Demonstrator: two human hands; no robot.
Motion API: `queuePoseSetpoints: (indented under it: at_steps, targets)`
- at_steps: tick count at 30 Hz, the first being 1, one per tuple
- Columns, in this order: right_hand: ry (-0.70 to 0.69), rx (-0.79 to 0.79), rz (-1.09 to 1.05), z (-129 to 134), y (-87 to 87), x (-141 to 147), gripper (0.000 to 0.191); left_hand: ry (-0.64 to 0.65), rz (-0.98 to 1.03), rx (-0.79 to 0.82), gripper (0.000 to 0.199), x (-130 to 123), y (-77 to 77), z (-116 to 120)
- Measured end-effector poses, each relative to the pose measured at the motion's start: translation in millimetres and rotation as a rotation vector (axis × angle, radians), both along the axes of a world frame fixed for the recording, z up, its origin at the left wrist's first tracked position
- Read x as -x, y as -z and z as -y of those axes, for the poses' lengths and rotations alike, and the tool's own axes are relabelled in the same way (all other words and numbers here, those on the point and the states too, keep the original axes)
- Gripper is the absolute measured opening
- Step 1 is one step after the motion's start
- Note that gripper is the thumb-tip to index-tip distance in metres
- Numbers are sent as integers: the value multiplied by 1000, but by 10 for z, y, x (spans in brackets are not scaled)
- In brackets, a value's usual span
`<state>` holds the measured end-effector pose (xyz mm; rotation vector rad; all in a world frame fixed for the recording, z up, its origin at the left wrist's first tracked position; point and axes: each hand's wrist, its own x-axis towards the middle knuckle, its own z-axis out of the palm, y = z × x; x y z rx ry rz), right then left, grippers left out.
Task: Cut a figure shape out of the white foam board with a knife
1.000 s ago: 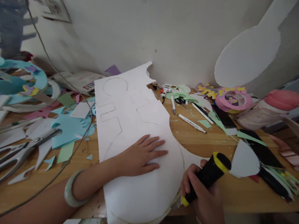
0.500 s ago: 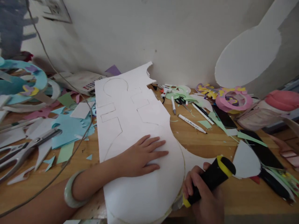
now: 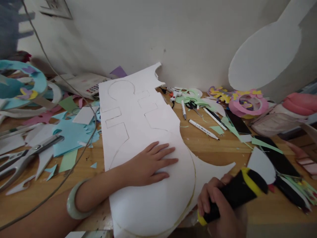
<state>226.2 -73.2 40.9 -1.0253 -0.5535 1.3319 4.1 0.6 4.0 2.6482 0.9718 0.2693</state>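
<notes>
A large white foam board [image 3: 146, 205] with pencilled outlines lies on the wooden table, its near part bearing a curved line with yellow-brown marks. Flat on the board rests my left hand [image 3: 151, 165], fingers spread, a pale green bangle [image 3: 74, 200] on its wrist. My right hand [image 3: 221, 208] is wrapped round a thick black-and-yellow cutter [image 3: 236, 193]. The cutter's lower end is just right of the board's near right edge; its blade is blurred and hard to make out. A pointed strip of board [image 3: 210, 163] juts out beyond the curve.
Large scissors [image 3: 32, 152] and coloured paper scraps [image 3: 70, 135] lie on the left, where a grey cord [image 3: 71, 170] crosses the view. Markers [image 3: 203, 129], a glue gun [image 3: 175, 95] and a pink ring [image 3: 247, 104] are to the right. A white paddle-shaped board [image 3: 266, 56] leans against the wall.
My right hand has moved right with the cutter, drawing its blade away from the board's edge. My left hand stays in place on the board. The view has shifted slightly.
</notes>
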Motion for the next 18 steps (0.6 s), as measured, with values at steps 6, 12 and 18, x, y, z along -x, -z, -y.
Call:
queuePoseSetpoints:
  at_steps: [6, 12, 18]
  targets:
    - [35, 48, 28, -82, 40, 89, 43, -2, -17, 18, 50, -14, -36, 0]
    - [-6, 44, 27, -129, 114, 29, 44, -7, -11, 9, 50, -18, -33, -1]
    - [-11, -1, 87, -105, 199, 18, 41, -4, -6, 17, 50, -11, -11, -1]
